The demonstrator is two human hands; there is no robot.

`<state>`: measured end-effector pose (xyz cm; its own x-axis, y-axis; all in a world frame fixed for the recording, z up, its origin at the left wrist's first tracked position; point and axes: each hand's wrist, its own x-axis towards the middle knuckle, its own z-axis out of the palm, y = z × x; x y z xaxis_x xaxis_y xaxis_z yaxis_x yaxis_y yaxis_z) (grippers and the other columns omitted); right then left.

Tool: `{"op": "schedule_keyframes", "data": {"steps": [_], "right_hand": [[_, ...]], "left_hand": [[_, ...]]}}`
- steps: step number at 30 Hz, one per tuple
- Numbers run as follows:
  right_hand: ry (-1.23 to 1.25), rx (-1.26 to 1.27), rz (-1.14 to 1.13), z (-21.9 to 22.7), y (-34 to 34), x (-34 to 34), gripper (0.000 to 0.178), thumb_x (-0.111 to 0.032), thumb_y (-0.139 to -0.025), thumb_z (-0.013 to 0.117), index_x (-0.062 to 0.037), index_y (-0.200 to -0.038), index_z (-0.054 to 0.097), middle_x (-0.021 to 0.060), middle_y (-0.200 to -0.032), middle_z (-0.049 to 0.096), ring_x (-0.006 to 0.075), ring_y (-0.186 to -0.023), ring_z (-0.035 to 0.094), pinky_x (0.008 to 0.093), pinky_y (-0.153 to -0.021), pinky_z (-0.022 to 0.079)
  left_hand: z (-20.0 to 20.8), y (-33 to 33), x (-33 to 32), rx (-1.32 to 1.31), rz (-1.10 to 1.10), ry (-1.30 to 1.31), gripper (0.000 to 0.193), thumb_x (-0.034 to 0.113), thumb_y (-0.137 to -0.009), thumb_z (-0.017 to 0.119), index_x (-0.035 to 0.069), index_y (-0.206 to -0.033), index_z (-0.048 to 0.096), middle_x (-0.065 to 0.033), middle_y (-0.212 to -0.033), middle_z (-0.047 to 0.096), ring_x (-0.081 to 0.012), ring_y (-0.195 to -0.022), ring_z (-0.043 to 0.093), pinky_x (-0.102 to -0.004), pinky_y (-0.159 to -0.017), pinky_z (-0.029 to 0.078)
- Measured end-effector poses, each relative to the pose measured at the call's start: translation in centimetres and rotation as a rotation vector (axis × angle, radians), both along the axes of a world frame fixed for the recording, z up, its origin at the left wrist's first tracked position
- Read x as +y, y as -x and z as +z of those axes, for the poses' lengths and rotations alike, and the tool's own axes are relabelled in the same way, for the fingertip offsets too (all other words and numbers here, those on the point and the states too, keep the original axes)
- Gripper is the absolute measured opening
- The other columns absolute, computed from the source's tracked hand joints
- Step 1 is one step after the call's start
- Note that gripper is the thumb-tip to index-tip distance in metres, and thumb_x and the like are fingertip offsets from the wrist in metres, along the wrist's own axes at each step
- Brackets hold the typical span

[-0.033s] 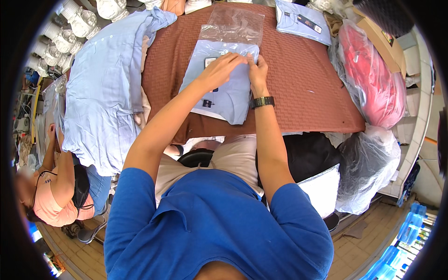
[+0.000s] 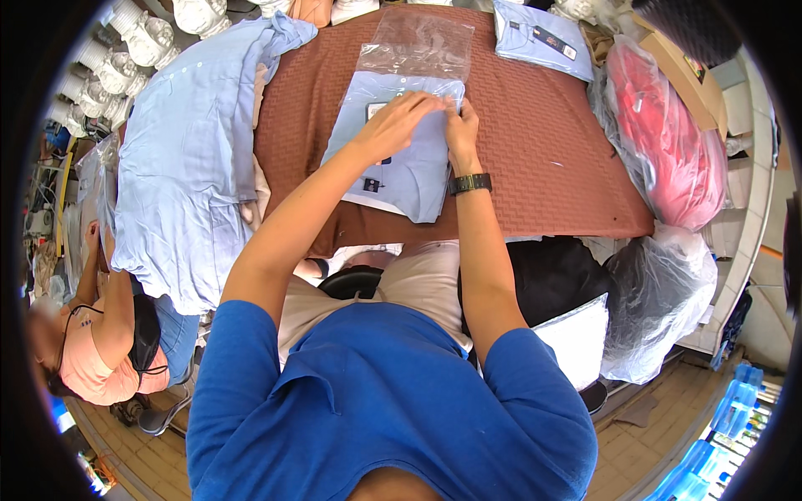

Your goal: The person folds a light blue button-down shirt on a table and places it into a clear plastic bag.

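Observation:
A folded light-blue shirt (image 2: 418, 184) lies in a clear plastic bag (image 2: 418, 52) on the brown cloth-covered table. The bag's empty clear end spreads flat beyond the shirt, toward the table's far side. Across the shirt reaches my left hand (image 2: 399, 123), its fingers pinched together at the bag's right edge. My right hand (image 2: 461, 132), with a dark watch on the wrist, is closed on the same edge, thumb up. Fingertips of both hands nearly meet there. A label and a small dark tag show on the shirt, partly covered by my left forearm.
Loose light-blue shirts (image 2: 188, 167) are heaped at the table's left. Another bagged folded shirt (image 2: 541, 40) lies at the far right, near bagged red clothing (image 2: 660, 138) and a cardboard box (image 2: 685, 79). White mannequins stand far left; a seated person (image 2: 109, 342) is at left.

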<state>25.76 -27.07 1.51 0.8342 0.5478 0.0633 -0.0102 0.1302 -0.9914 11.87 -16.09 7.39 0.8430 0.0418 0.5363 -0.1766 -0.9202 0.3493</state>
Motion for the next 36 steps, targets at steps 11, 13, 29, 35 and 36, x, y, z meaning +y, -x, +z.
{"op": "schedule_keyframes", "data": {"steps": [11, 13, 29, 35, 36], "right_hand": [[-0.309, 0.233, 0.119, 1.4, 1.7, -0.4, 0.037, -0.012, -0.104, 0.053, -0.0024, -0.14, 0.056, 0.0087, -0.136, 0.06, 0.018, -0.125, 0.053, 0.0313, -0.108, 0.039], [-0.315, 0.247, 0.145, 1.2, 1.2, -0.6, 0.038, -0.012, -0.105, 0.051, -0.0028, -0.142, 0.055, 0.0087, -0.138, 0.059, 0.0181, -0.127, 0.052, 0.032, -0.109, 0.038], [-0.218, 0.214, 0.254, 2.2, 1.5, 0.2, 0.052, -0.009, -0.102, 0.044, -0.0036, -0.153, 0.04, 0.0133, -0.144, 0.052, 0.0207, -0.131, 0.051, 0.0326, -0.108, 0.042], [-0.257, 0.219, 0.273, 3.7, 1.9, 0.7, 0.053, -0.009, -0.103, 0.041, -0.0026, -0.156, 0.034, 0.0145, -0.149, 0.046, 0.022, -0.134, 0.048, 0.0331, -0.11, 0.041], [-0.259, 0.202, 0.261, 3.4, 1.9, 0.9, 0.051, -0.009, -0.104, 0.04, -0.0028, -0.154, 0.037, 0.0143, -0.146, 0.049, 0.0214, -0.131, 0.051, 0.0328, -0.108, 0.043]], "left_hand": [[-0.2, -3.3, -0.4, -0.022, 0.068, -0.068, 0.058, 0.005, -0.09, 0.066, 0.007, -0.147, 0.05, -0.0082, -0.155, 0.047, -0.0315, -0.127, 0.053, -0.0428, -0.106, 0.047], [-0.2, -3.7, -0.4, -0.008, 0.056, -0.08, 0.06, 0.002, -0.09, 0.065, 0.007, -0.147, 0.05, -0.0086, -0.155, 0.047, -0.0318, -0.128, 0.052, -0.0429, -0.107, 0.047], [1.7, -4.1, 1.6, -0.048, 0.015, -0.054, 0.049, -0.005, -0.085, 0.064, 0.01, -0.131, 0.066, -0.0006, -0.143, 0.06, -0.0287, -0.122, 0.054, -0.038, -0.104, 0.05], [0.0, -3.0, 0.8, -0.098, 0.03, -0.101, 0.047, -0.002, -0.084, 0.067, 0.011, -0.129, 0.068, 0.0025, -0.143, 0.06, -0.0283, -0.12, 0.055, -0.0386, -0.101, 0.051], [-0.3, -2.6, 0.9, -0.091, 0.029, -0.097, 0.049, -0.001, -0.083, 0.068, 0.011, -0.13, 0.067, 0.0015, -0.143, 0.06, -0.0286, -0.121, 0.055, -0.0396, -0.102, 0.051]]}}
